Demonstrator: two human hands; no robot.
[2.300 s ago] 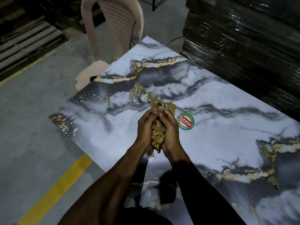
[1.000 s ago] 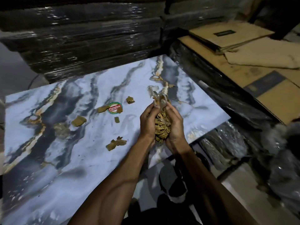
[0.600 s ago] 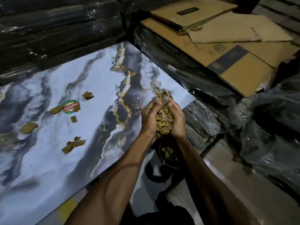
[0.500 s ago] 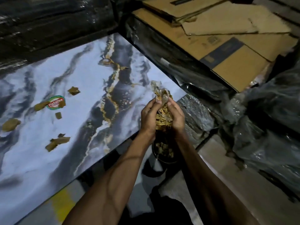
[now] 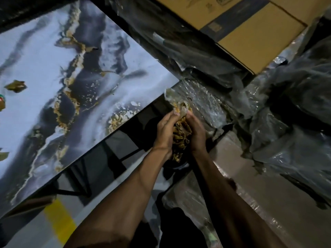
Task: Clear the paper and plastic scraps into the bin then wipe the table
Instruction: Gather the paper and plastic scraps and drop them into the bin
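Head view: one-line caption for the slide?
Both hands, left hand and right hand, hold bundled scraps over the bin beside the marble table.

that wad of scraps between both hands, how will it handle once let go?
The wad looks crumpled and loose, so it likely sheds bits. Probably light: cupped palms hold it. The clear plastic sticking out on top looks floppy and may catch air.
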